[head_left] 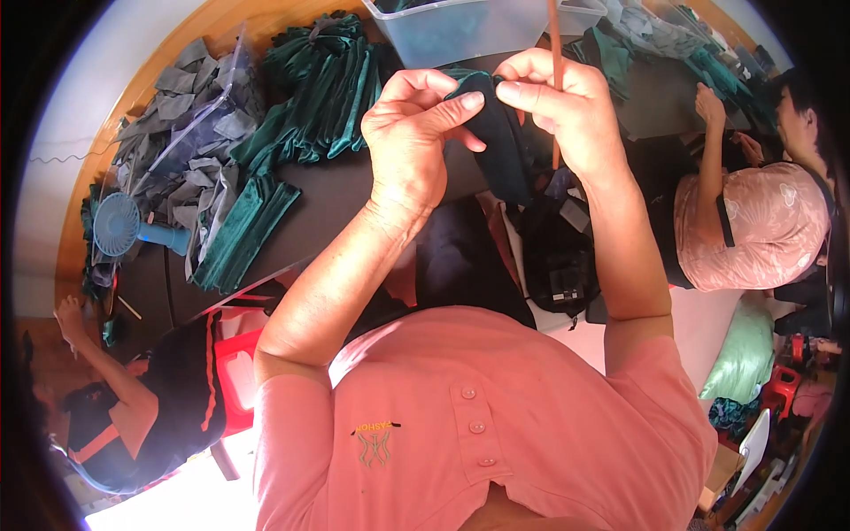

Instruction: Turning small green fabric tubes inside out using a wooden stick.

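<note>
Above the table, a dark green velvet fabric strip (pixel 503 155) hangs folded from my fingertips. My left hand (pixel 414 133) pinches its top edge at the left between thumb and fingers. At the right of the same edge, my right hand (pixel 567 102) is closed on the cloth with thumb and forefinger. A thin brown stick (pixel 555 31) runs upright by my right hand, its lower end showing below the fingers. Whether the hand also grips the stick, I cannot tell.
Left on the dark table lie green velvet strips (pixel 323 93), a folded velvet stack (pixel 248 234), grey cloth pieces (pixel 190 124) and a small blue fan (pixel 118 225). A clear plastic bin (pixel 460 35) stands ahead. People sit at left (pixel 133 407) and right (pixel 748 221).
</note>
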